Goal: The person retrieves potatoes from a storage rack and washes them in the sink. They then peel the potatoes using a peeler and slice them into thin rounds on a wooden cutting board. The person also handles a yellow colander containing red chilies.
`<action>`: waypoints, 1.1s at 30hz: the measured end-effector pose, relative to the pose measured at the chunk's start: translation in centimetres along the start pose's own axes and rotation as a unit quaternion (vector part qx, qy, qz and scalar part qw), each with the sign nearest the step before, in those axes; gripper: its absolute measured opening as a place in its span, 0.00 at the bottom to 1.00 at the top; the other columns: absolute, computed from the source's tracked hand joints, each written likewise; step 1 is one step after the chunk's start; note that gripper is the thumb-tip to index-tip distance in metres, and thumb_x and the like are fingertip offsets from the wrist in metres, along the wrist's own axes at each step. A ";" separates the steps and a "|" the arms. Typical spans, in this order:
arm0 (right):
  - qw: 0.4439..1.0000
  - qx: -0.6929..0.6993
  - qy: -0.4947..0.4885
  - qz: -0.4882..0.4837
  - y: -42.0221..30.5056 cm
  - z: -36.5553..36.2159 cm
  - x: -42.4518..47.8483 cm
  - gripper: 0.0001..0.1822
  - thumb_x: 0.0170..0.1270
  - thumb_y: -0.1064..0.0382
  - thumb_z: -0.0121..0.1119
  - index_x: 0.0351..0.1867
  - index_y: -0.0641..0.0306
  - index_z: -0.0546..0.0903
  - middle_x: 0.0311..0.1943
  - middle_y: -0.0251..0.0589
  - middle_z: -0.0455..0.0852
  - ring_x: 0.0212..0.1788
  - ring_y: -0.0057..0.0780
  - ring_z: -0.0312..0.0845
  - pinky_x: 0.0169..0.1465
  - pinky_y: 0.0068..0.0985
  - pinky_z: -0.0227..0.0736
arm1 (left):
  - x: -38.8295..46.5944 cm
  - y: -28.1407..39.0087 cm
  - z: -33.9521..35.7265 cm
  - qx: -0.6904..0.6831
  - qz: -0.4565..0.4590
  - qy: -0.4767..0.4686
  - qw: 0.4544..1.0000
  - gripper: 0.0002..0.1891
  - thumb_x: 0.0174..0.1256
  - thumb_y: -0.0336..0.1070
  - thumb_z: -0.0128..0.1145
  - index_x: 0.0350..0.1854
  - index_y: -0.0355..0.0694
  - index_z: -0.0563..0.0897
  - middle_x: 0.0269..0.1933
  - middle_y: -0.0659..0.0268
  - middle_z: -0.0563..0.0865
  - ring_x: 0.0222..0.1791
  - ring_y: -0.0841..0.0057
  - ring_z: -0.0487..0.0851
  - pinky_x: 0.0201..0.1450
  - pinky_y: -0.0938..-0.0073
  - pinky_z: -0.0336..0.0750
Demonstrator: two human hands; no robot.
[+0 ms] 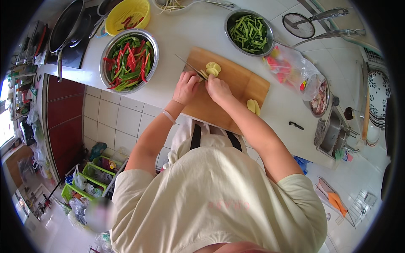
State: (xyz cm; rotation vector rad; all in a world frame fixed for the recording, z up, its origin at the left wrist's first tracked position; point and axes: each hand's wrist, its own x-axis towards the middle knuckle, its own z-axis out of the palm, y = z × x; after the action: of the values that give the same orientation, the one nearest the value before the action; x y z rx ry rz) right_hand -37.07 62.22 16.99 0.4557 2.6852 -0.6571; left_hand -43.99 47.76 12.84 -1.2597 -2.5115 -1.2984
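Observation:
My right hand [218,89] grips the handle of a kitchen knife [189,64]; its blade points away to the left over a wooden cutting board [242,80]. My left hand [185,87] is curled beside the blade, fingertips pressed down on pale pieces mostly hidden under them. Thin cut strips [204,73] lie against the blade's right side. Just beyond, a small pile of round yellowish slices, probably potato [213,68], rests on the board. More oval slices [253,107] overlap at the board's right edge, near my right forearm.
A steel bowl of sliced red and green peppers [129,61] stands left, a yellow colander [128,15] behind it. Back right are a bowl of cut green stalks [249,34], a plastic bag [294,71] and a bowl of meat [319,102]. A small black-handled peeler or knife [296,125] lies near the sink [332,132].

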 end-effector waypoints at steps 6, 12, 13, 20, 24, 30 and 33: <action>0.999 0.032 0.021 0.032 3.9 0.4 -3.3 0.15 0.68 0.55 0.46 0.34 0.68 0.71 0.26 0.60 0.82 0.33 0.58 0.80 0.37 0.48 0.75 | -0.6 -0.6 0.6 -0.033 -0.044 0.026 0.998 0.12 0.49 0.24 0.61 0.36 0.40 0.76 0.45 0.58 0.79 0.43 0.59 0.79 0.45 0.66 0.76; 0.999 0.039 0.017 0.016 4.7 -0.9 -4.1 0.18 0.68 0.51 0.48 0.34 0.67 0.71 0.26 0.59 0.82 0.32 0.58 0.80 0.37 0.48 0.74 | 3.3 1.7 -2.8 -0.088 -0.051 0.086 0.991 0.17 0.44 0.21 0.61 0.40 0.36 0.75 0.38 0.60 0.79 0.35 0.68 0.79 0.38 0.71 0.75; 1.000 0.028 0.009 0.006 4.3 -1.3 -4.4 0.18 0.68 0.50 0.48 0.34 0.67 0.71 0.25 0.59 0.82 0.32 0.58 0.79 0.36 0.48 0.74 | 5.0 1.4 -4.1 -0.074 -0.050 0.111 0.990 0.18 0.45 0.22 0.62 0.41 0.36 0.75 0.39 0.59 0.79 0.35 0.66 0.79 0.39 0.70 0.76; 0.998 0.036 0.056 -0.024 3.2 -2.3 -6.6 0.18 0.65 0.50 0.53 0.36 0.66 0.72 0.24 0.55 0.83 0.28 0.55 0.80 0.33 0.45 0.75 | 18.3 -11.5 -14.1 0.126 -0.089 0.220 0.963 0.17 0.48 0.30 0.60 0.44 0.42 0.79 0.37 0.57 0.79 0.42 0.59 0.77 0.46 0.62 0.74; 0.994 0.081 0.071 -0.024 3.1 -3.0 -8.2 0.18 0.63 0.52 0.56 0.36 0.67 0.72 0.23 0.54 0.82 0.27 0.55 0.79 0.30 0.44 0.72 | 22.2 -20.9 -15.6 0.152 -0.270 0.176 0.934 0.18 0.45 0.39 0.64 0.42 0.43 0.82 0.39 0.54 0.84 0.43 0.58 0.82 0.49 0.63 0.75; 0.992 0.099 0.073 -0.028 3.6 -2.5 -8.9 0.17 0.63 0.53 0.58 0.35 0.68 0.72 0.23 0.52 0.82 0.25 0.53 0.78 0.28 0.44 0.70 | 24.3 -30.3 -14.6 0.105 -0.498 0.119 0.852 0.23 0.46 0.44 0.70 0.45 0.40 0.82 0.41 0.60 0.86 0.40 0.70 0.85 0.43 0.72 0.79; 0.995 0.094 0.040 0.017 2.7 -3.3 -9.5 0.17 0.63 0.53 0.58 0.34 0.67 0.72 0.23 0.52 0.82 0.25 0.52 0.78 0.28 0.43 0.70 | 25.0 -29.1 -12.8 0.009 -0.520 0.139 0.843 0.22 0.46 0.40 0.71 0.45 0.39 0.81 0.39 0.61 0.86 0.35 0.71 0.85 0.37 0.72 0.80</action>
State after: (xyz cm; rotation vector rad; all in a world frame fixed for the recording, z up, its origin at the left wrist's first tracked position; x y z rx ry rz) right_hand -28.36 63.96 22.51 0.5860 2.6954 -0.9051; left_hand -84.27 45.63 11.34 0.4569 -2.9707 -1.3749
